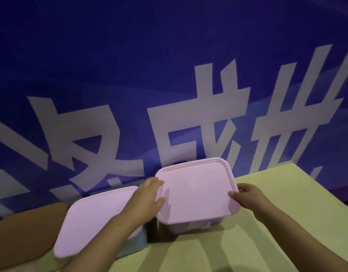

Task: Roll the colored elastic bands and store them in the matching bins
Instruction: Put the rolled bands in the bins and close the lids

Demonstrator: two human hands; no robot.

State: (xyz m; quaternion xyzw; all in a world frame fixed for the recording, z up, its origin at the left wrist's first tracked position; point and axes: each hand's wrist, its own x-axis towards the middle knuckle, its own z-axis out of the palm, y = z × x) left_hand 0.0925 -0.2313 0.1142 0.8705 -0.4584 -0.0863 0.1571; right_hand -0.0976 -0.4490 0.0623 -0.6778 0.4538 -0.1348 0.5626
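1. Both hands are on the right bin's pink lid (196,191): left hand (149,195) grips its left edge, right hand (245,195) pinches its right edge.
2. Best to keep it level and press every corner down evenly.
3. No bands visible; possibly inside the right bin (190,226).
4. A second lidded bin (134,246) sits just beside it, toward the yellow-green table's (247,248) back edge.
5. Behind stands a blue banner (130,75).

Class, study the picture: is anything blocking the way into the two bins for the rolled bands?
Yes. Each bin is covered by a pink lid: the right lid, gripped by the left hand and right hand, and the left lid. No bands are visible.
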